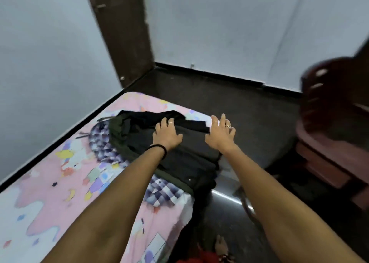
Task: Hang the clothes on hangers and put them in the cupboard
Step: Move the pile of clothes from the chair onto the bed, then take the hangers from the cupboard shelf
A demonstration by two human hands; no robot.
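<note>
The dark garment (175,153) is lying on top of a checked shirt (161,193) at the edge of the bed (50,183), probably to be sorted. It is being pressed by the left hand (166,134) with fingers spread, while the right hand (220,133) (also spread, holding nothing) is being reached over its far end, likely to lift it

My bed's pink patterned sheet (46,185) lies along the pale wall (40,53), the dark floor (229,95) beyond its foot reaches a brown door (121,29), and a reddish-brown wooden chair (335,123) stands on my right.
</note>
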